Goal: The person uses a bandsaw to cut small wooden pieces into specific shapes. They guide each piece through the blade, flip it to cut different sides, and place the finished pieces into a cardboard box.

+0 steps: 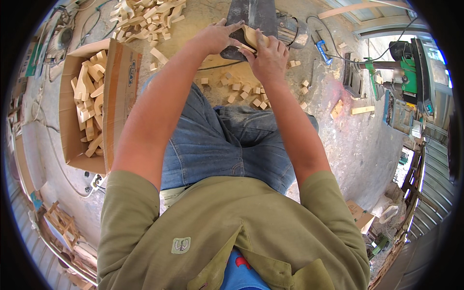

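Both hands hold one curved, pale wooden piece against the dark sanding belt of a machine in front of my knees. My left hand grips the piece's left end, with fingers reaching onto the belt's edge. My right hand clamps the right side of the piece from below. My jeans-clad legs fill the middle of the view.
An open cardboard box with several cut wooden pieces stands on my left. A pile of similar wooden pieces lies at the top left. Small wooden offcuts litter the dusty floor under the machine. A green power tool sits at the right.
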### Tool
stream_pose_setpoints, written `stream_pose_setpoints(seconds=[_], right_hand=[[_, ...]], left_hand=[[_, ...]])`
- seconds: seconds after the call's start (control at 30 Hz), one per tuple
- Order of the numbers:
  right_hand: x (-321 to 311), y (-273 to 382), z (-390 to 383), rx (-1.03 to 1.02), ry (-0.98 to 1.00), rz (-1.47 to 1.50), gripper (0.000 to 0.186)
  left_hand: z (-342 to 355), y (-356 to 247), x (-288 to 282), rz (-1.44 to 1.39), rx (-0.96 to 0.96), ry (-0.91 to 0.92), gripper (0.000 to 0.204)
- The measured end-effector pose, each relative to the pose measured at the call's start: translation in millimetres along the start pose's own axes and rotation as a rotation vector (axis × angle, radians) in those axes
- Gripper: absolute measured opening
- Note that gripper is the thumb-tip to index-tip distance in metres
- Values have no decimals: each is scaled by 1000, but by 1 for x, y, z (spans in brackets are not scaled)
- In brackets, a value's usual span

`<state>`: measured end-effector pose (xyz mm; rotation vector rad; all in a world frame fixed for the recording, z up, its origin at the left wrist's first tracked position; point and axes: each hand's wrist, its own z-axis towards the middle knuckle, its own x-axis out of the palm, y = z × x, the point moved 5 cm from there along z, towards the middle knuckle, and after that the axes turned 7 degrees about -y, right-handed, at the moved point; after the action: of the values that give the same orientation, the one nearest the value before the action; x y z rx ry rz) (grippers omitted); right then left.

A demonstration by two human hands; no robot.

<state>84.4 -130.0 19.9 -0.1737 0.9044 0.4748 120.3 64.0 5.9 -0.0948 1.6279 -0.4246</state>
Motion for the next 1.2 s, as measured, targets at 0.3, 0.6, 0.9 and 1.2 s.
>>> stream_pose_setpoints(seconds=[0.3,0.6,0.9,1.2], right_hand=[[4,22,-3,120,25,-133,83],[5,38,-3,242,64,-191,81],[2,40,-2,310,85,-117,79],[8,40,-3,328,73,-117,78]], left_hand=[[13,9,-8,-23,38,73,80],[16,8,-23,-1,41,67,84],[-37,-35,-22,-9,19,-188,59],[-48,-54,-12,19,55,-231,49]])
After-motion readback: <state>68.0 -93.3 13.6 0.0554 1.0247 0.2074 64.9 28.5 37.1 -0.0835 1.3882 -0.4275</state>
